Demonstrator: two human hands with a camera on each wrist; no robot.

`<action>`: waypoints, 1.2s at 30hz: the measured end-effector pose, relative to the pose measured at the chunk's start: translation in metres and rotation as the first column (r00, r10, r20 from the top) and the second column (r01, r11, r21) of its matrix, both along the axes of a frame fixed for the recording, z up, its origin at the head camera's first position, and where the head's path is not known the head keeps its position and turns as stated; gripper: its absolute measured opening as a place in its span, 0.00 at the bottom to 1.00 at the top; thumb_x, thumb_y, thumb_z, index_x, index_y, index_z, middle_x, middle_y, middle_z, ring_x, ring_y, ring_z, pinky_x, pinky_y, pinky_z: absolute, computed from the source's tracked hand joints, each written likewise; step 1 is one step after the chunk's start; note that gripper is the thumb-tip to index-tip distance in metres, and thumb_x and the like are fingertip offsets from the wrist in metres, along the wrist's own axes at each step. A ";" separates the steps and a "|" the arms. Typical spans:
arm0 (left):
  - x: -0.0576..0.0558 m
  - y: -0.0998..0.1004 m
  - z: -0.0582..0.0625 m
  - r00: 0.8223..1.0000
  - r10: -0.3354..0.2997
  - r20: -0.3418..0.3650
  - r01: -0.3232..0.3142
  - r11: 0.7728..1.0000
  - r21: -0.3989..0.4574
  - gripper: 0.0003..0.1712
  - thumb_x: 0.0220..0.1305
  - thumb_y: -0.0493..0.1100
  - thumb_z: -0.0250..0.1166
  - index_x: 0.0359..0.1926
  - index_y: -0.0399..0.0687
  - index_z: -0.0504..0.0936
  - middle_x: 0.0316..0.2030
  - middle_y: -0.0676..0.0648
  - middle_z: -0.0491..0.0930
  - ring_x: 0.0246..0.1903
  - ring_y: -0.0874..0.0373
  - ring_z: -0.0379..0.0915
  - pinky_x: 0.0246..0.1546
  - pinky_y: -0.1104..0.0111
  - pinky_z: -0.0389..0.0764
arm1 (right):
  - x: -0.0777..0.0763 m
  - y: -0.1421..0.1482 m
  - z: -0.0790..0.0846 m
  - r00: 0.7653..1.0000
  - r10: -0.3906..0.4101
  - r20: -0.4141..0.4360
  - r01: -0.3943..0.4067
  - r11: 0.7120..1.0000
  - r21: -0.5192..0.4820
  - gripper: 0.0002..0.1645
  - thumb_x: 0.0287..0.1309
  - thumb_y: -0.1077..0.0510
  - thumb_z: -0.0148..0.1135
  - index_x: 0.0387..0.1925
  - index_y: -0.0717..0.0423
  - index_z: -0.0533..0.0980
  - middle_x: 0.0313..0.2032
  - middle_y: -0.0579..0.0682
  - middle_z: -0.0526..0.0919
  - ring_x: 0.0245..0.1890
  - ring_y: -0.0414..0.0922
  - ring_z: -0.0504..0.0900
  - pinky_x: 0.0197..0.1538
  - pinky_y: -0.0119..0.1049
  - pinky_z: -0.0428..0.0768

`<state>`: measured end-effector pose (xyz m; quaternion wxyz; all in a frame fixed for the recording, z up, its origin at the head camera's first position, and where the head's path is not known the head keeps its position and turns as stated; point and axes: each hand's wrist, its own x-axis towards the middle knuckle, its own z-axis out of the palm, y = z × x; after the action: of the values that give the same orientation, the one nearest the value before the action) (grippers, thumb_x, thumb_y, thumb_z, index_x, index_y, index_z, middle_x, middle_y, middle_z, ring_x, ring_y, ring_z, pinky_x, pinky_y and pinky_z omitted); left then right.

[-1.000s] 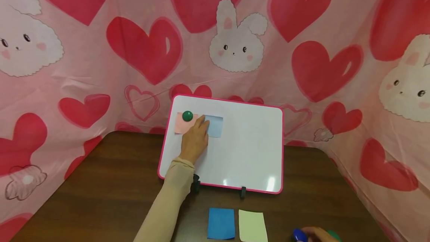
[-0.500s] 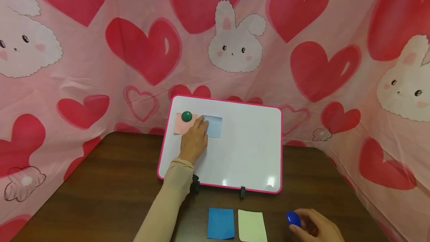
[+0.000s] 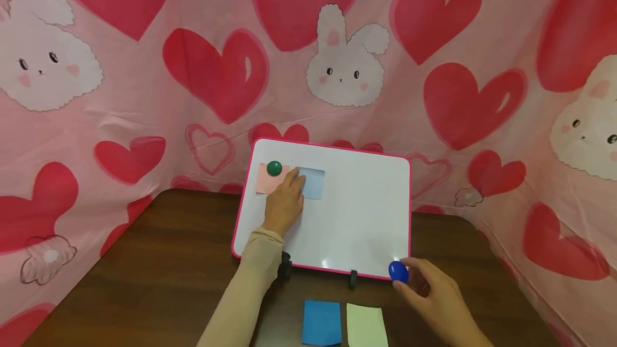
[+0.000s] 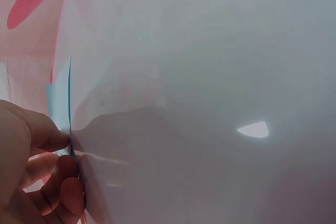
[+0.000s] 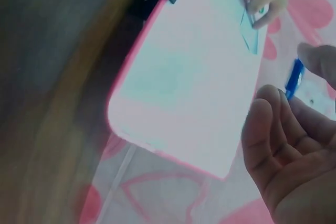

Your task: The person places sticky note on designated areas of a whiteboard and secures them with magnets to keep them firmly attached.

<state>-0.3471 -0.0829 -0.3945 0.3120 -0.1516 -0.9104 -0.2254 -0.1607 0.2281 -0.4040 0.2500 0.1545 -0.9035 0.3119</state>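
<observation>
A whiteboard with a pink frame stands tilted on dark supports. My left hand presses a light blue sticky note against its upper left part, fingers covering the note's left edge; in the left wrist view the note's lower edge stands beside the fingertips. Left of it, a round green magnet sits on a pink sticky note. Between thumb and fingers, my right hand pinches a round blue magnet, which overlaps the board's lower right corner in the head view.
On the brown table, in front of the board, lie a darker blue sticky note and a pale green one. Black clips hold the board's lower edge. A pink cloth with hearts and rabbits hangs around.
My right hand has come up from the table's front right, carrying the blue magnet left and toward the board. The left hand stays on the light blue note.
</observation>
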 end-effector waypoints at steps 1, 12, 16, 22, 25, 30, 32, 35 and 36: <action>0.000 0.000 0.000 1.000 0.000 -0.003 0.000 1.000 0.001 0.22 0.68 0.37 0.64 0.63 0.42 0.79 0.67 0.43 0.71 0.50 0.46 0.81 0.45 0.58 0.84 | -0.003 -0.004 0.002 1.000 0.005 -0.017 -0.005 1.000 -0.001 0.24 0.45 0.62 0.81 0.46 0.50 0.81 0.28 0.35 0.75 0.25 0.32 0.74 0.27 0.31 0.78; -0.002 0.000 -0.001 1.000 0.001 -0.014 -0.001 1.000 -0.005 0.22 0.68 0.38 0.64 0.63 0.42 0.79 0.67 0.43 0.71 0.53 0.47 0.81 0.48 0.59 0.83 | -0.042 -0.042 0.029 0.996 0.066 -0.068 -0.066 0.998 0.006 0.24 0.47 0.64 0.80 0.48 0.57 0.81 0.28 0.43 0.73 0.26 0.37 0.71 0.26 0.30 0.74; -0.002 0.000 -0.001 1.000 0.003 -0.019 -0.003 1.000 0.003 0.22 0.68 0.38 0.65 0.62 0.41 0.80 0.67 0.43 0.72 0.53 0.47 0.80 0.49 0.59 0.82 | -0.058 -0.054 0.037 0.993 0.091 -0.078 -0.089 0.996 0.020 0.25 0.49 0.66 0.79 0.50 0.60 0.80 0.29 0.45 0.73 0.27 0.39 0.71 0.26 0.30 0.75; 0.000 0.000 -0.001 0.999 0.004 -0.033 -0.004 1.000 -0.002 0.21 0.68 0.37 0.64 0.62 0.41 0.80 0.66 0.43 0.72 0.52 0.47 0.81 0.47 0.59 0.83 | -0.078 -0.076 0.043 0.990 0.120 -0.070 -0.117 0.992 0.037 0.26 0.50 0.66 0.78 0.52 0.64 0.78 0.30 0.50 0.76 0.27 0.41 0.72 0.26 0.30 0.76; 0.001 -0.001 -0.001 1.000 0.007 -0.028 -0.007 1.000 -0.001 0.22 0.68 0.37 0.65 0.62 0.41 0.80 0.66 0.43 0.72 0.53 0.47 0.81 0.48 0.59 0.83 | -0.085 -0.085 0.044 0.993 0.113 -0.031 -0.112 0.993 0.035 0.26 0.52 0.64 0.77 0.53 0.64 0.78 0.31 0.51 0.76 0.28 0.43 0.73 0.28 0.31 0.78; 0.001 -0.001 -0.002 0.999 0.002 -0.036 -0.002 1.000 -0.006 0.22 0.68 0.37 0.64 0.62 0.39 0.79 0.66 0.43 0.72 0.53 0.48 0.81 0.47 0.60 0.83 | -0.095 -0.096 0.047 0.996 0.095 -0.001 -0.095 0.994 0.047 0.27 0.53 0.62 0.77 0.54 0.63 0.78 0.33 0.49 0.75 0.30 0.43 0.74 0.30 0.31 0.79; 0.001 -0.001 -0.001 0.999 0.002 -0.039 -0.002 1.000 -0.006 0.22 0.69 0.37 0.63 0.62 0.38 0.79 0.66 0.43 0.72 0.52 0.48 0.81 0.47 0.60 0.83 | -0.100 -0.100 0.049 0.995 0.099 -0.022 -0.097 0.993 0.061 0.27 0.53 0.62 0.77 0.54 0.63 0.77 0.33 0.50 0.76 0.30 0.43 0.74 0.31 0.32 0.80; 0.000 0.000 0.000 0.999 0.008 -0.031 -0.008 1.000 -0.012 0.22 0.69 0.37 0.63 0.63 0.38 0.79 0.67 0.43 0.72 0.53 0.48 0.81 0.47 0.59 0.83 | -0.110 -0.105 0.052 0.991 0.113 -0.066 -0.108 0.991 0.078 0.28 0.52 0.62 0.78 0.54 0.64 0.78 0.32 0.50 0.76 0.30 0.44 0.74 0.31 0.32 0.80; 0.000 0.000 0.000 1.000 0.010 -0.028 -0.011 1.000 -0.013 0.22 0.69 0.37 0.63 0.63 0.38 0.78 0.67 0.43 0.72 0.53 0.48 0.80 0.47 0.59 0.83 | -0.114 -0.107 0.053 0.989 0.119 -0.083 -0.112 0.990 0.086 0.28 0.52 0.62 0.78 0.53 0.64 0.78 0.32 0.50 0.76 0.30 0.44 0.75 0.31 0.32 0.80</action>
<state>-0.3468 -0.0833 -0.3942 0.3248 -0.1519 -0.9082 -0.2158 -0.2743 0.1215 -0.3511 0.2646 0.2302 -0.8931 0.2818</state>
